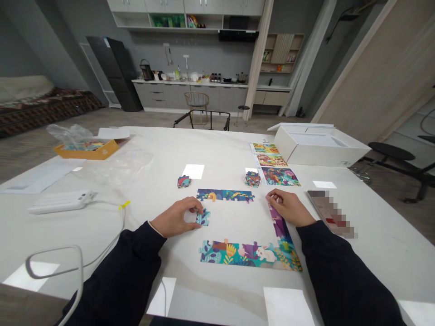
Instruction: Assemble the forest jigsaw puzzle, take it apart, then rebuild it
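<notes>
Between the thumb and fingers of my left hand (176, 217) is a light blue jigsaw piece with dark leaves (203, 218), at table level. My right hand (288, 207) has its fingers curled over the upper end of the right-hand strip, on a purple jigsaw piece (272, 212) partly hidden beneath them. That strip joins a bottom row (238, 253) showing a white rabbit and flowers, making an L. A separate dark blue top row (226, 195) lies beyond my hands. Two small stacks of pieces, a left stack (184, 181) and a right stack (253, 178), sit farther back.
Picture cards (280, 176) lie beside an open white box (319, 147) at the back right. A phone-like flat object (326, 210) is right of my right hand. On the left are a yellow box (86, 151), clear plastic (118, 165), and a white power strip (63, 201) with its cable.
</notes>
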The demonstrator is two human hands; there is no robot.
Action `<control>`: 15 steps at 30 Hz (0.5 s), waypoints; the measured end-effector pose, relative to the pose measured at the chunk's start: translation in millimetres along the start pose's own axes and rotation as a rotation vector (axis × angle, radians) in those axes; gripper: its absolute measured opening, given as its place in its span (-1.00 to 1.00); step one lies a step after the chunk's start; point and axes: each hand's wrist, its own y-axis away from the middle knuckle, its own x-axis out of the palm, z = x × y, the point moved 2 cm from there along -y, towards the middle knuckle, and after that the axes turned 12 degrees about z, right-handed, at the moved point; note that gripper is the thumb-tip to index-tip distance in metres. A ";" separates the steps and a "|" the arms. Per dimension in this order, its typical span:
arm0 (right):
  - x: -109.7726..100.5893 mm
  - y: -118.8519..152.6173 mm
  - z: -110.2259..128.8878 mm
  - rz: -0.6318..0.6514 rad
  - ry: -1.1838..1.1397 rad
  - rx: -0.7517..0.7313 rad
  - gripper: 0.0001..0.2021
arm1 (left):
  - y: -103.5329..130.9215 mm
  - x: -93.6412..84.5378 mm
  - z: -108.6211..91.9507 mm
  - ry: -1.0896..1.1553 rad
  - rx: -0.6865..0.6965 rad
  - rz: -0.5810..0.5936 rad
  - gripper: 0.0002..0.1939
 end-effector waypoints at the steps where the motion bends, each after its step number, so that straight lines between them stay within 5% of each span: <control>1: -0.1 0.0 -0.3 0.001 0.000 0.002 -0.71 | 0.2 0.3 0.8 -0.002 -0.010 -0.005 -0.75; 15: -1.4 0.1 3.3 0.000 -0.001 -0.014 -0.70 | 0.1 3.5 -16.7 -0.025 0.114 -0.079 -0.77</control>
